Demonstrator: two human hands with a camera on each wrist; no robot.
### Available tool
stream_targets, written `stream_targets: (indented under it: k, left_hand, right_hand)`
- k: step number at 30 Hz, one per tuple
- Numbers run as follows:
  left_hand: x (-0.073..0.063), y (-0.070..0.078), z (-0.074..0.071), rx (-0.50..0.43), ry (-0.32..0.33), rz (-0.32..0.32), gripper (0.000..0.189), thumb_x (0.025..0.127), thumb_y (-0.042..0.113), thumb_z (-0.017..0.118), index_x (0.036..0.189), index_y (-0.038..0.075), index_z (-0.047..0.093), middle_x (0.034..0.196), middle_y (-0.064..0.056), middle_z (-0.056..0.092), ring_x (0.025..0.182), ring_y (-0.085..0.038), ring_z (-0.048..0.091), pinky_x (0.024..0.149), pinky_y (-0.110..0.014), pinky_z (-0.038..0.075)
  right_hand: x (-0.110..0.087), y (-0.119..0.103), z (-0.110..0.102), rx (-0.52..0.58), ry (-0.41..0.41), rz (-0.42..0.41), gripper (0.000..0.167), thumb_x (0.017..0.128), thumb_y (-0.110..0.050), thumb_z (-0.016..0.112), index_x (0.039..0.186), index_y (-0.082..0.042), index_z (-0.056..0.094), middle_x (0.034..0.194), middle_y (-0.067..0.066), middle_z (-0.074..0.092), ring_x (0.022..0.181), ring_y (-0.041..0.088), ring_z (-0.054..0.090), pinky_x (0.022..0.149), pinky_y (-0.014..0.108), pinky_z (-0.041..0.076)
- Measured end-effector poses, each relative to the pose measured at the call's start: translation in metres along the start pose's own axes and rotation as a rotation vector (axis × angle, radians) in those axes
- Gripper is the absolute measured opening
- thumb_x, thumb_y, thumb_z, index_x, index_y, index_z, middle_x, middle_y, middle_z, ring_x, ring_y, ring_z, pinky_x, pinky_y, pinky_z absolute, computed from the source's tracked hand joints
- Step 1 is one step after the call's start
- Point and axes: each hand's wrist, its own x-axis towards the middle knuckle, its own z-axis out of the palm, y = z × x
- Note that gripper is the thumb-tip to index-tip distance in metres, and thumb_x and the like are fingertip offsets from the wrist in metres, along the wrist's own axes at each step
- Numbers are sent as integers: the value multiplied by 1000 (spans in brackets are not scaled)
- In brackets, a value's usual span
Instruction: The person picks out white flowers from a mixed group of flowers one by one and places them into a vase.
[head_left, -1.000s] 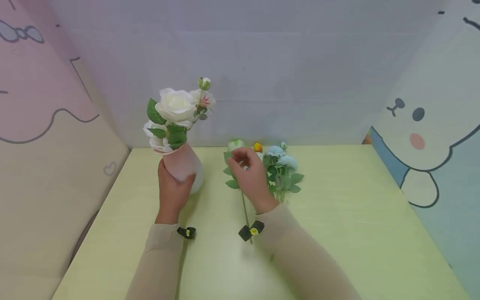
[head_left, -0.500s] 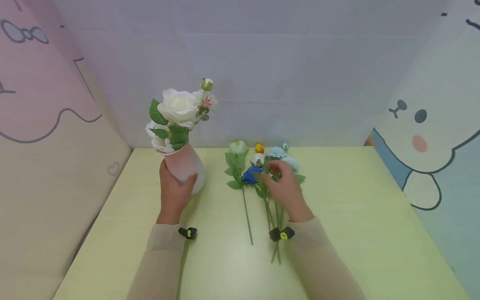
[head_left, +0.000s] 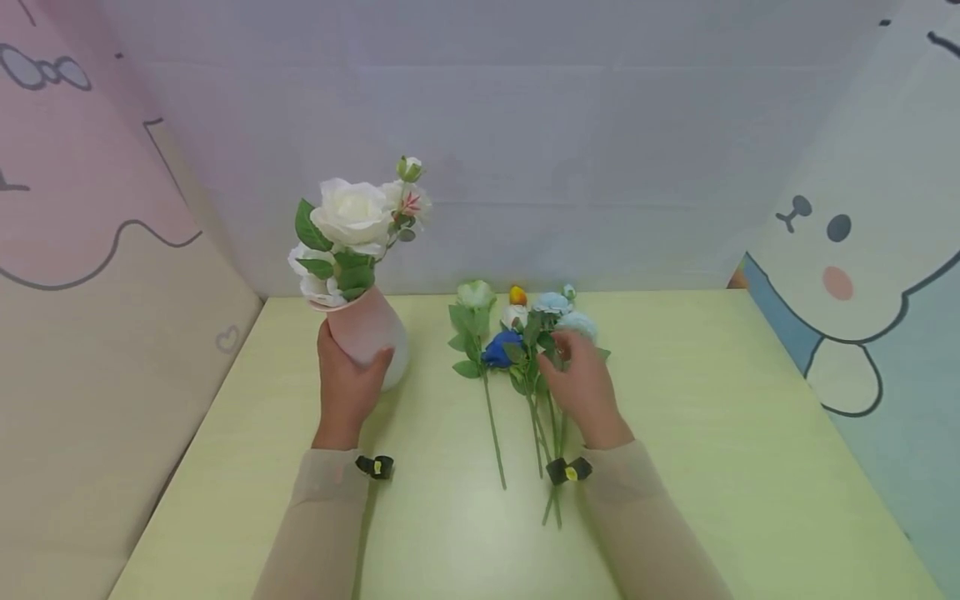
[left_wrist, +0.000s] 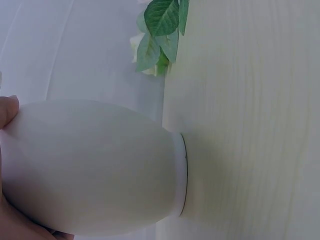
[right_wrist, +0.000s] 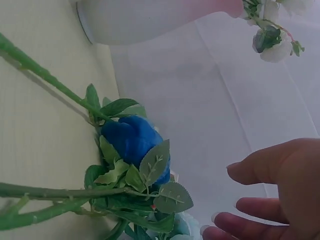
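Observation:
My left hand [head_left: 347, 387] grips the side of a pink-and-white vase [head_left: 373, 333], thumb across its front. The vase base [left_wrist: 181, 175] stands at the tabletop in the left wrist view. Large white roses [head_left: 354, 215], green leaves and a small bud rise from its mouth. My right hand [head_left: 587, 390] hovers over the stems at the right, thumb and fingers apart with nothing between them. Beside its fingers lie a blue rose [right_wrist: 131, 140] and pale blue flowers [head_left: 553, 303]. The hand covers part of the pale blue flowers' stems and leaves in the head view.
A pale green flower [head_left: 476, 295] on a long stem lies left of the blue rose. An orange bud [head_left: 517, 295] and a white flower [head_left: 514, 317] lie behind it. The yellowish table [head_left: 720, 450] meets a pale back wall [head_left: 600, 167]; cartoon-printed panels flank both sides.
My right hand has moved right from above the pale green flower to the pale blue flowers, uncovering the blue rose. My left hand keeps its hold on the vase.

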Motion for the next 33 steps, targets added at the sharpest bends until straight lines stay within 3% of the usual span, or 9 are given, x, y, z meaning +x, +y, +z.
stream_targets:
  k: [6, 13, 19, 23, 27, 33]
  left_hand:
    - [-1, 0, -1, 14, 0, -1, 101, 84, 23, 82, 161, 12, 17, 150, -17, 37, 132, -33, 42, 108, -60, 35]
    - [0, -2, -2, 8, 5, 9, 101, 84, 24, 83, 160, 12, 18, 149, -16, 38, 131, -32, 42, 108, -59, 35]
    - [0, -2, -1, 6, 9, 7, 101, 84, 23, 82, 160, 12, 18, 149, -16, 38, 131, -32, 42, 109, -59, 35]
    - [0, -2, -1, -2, 4, 2, 100, 84, 22, 83, 160, 12, 18, 149, -15, 39, 131, -32, 43, 108, -59, 35]
    - [0, -2, 0, -6, 1, 3, 100, 84, 22, 82, 161, 13, 19, 149, -15, 39, 131, -32, 43, 108, -59, 35]
    - [0, -2, 1, 10, 6, 5, 101, 83, 22, 82, 160, 12, 19, 149, -16, 39, 131, -32, 43, 108, -59, 35]
  right_hand:
    - [4, 1, 9, -59, -48, 39, 56, 99, -24, 68, 146, 0, 49, 124, 18, 62, 103, 32, 62, 82, 48, 53]
    - [8, -3, 18, -239, -92, 28, 42, 98, -23, 69, 130, 2, 61, 106, 12, 67, 88, 27, 64, 74, 45, 54]
    - [12, -12, 21, -311, -132, 49, 33, 97, -22, 70, 119, 3, 66, 107, 16, 70, 85, 29, 66, 72, 45, 56]
    - [16, -13, 24, -372, -166, 77, 20, 97, -23, 70, 93, -4, 67, 82, 7, 65, 69, 23, 59, 57, 39, 49]
    - [22, -10, 28, -431, -201, 107, 36, 95, -23, 69, 65, -12, 54, 60, 1, 49, 55, 20, 49, 46, 35, 38]
    - [29, -2, 38, -519, -219, 103, 37, 94, -28, 70, 62, -13, 57, 64, 4, 59, 60, 24, 59, 49, 42, 47]
